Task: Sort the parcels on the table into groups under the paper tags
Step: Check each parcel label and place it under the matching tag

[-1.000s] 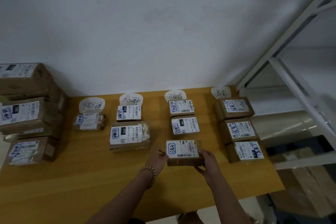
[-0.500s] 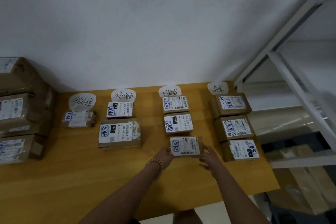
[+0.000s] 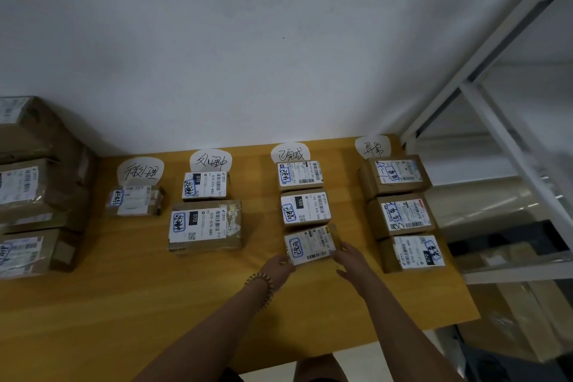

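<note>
A small brown parcel point(image 3: 310, 246) with a white label sits slightly tilted at the near end of the third column, just below two parcels point(image 3: 305, 208) lined up under the third paper tag point(image 3: 290, 152). My left hand point(image 3: 280, 267) pinches its near-left corner. At its right edge, my right hand point(image 3: 350, 260) holds it with curled fingers. The other paper tags point(image 3: 141, 169) point(image 3: 210, 160) point(image 3: 372, 146) stand along the wall, with one, two and three parcels below them.
A pile of larger brown parcels point(image 3: 31, 189) is stacked at the table's left end. White metal shelving point(image 3: 496, 121) rises just past the right edge of the wooden table point(image 3: 124, 304). The fourth column's nearest parcel point(image 3: 414, 251) lies close to my right hand.
Both hands have carried the small parcel away from me, up against the third column's second parcel. It now lies slightly turned.
</note>
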